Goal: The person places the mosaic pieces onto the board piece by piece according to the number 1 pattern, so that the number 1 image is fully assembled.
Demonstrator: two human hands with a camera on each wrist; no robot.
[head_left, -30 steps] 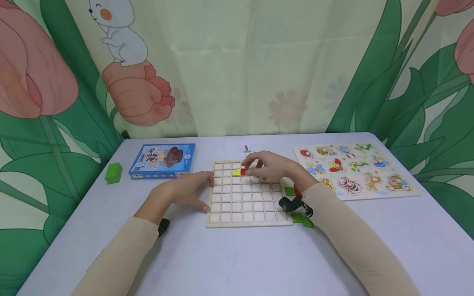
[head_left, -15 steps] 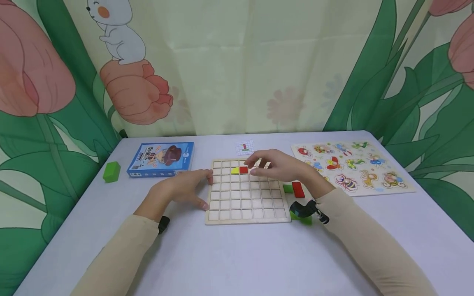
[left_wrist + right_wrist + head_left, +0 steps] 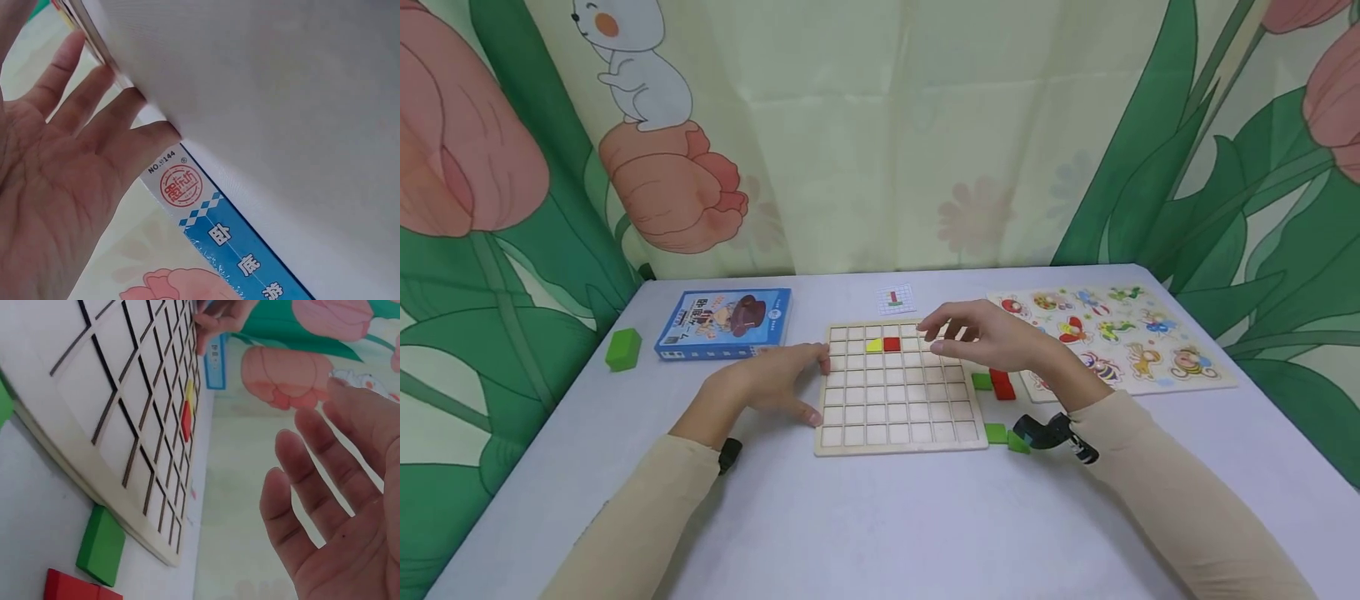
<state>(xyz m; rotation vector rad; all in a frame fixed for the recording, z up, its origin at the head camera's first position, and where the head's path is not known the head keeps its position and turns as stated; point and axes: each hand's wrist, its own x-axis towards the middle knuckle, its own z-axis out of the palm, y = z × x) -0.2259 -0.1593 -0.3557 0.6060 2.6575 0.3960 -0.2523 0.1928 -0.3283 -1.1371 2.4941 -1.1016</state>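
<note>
A pale wooden grid board (image 3: 895, 412) lies on the table in front of me. In its second row sit a yellow piece (image 3: 874, 345) and a red piece (image 3: 891, 344), side by side. My left hand (image 3: 775, 383) rests at the board's left edge, thumb and fingertips against the side. Over the upper right of the board hovers my right hand (image 3: 992, 335); the right wrist view shows its palm with nothing in it and the fingers (image 3: 312, 469) loosely bent. Beside the board's right edge lie a green block (image 3: 982, 382), red blocks (image 3: 1002, 385) and more green blocks (image 3: 996, 433).
A blue box (image 3: 722, 323) stands at the back left, with a green block (image 3: 622, 350) left of it. Behind the board lies a small printed grid card (image 3: 895, 299). An insect picture board (image 3: 1150, 340) is at the right. A printed curtain (image 3: 850, 167) hangs behind the table.
My right hand has drawn back from the red piece toward the right and now hovers farther over. More of the red and green blocks shows. The left hand has stayed at the board's edge.
</note>
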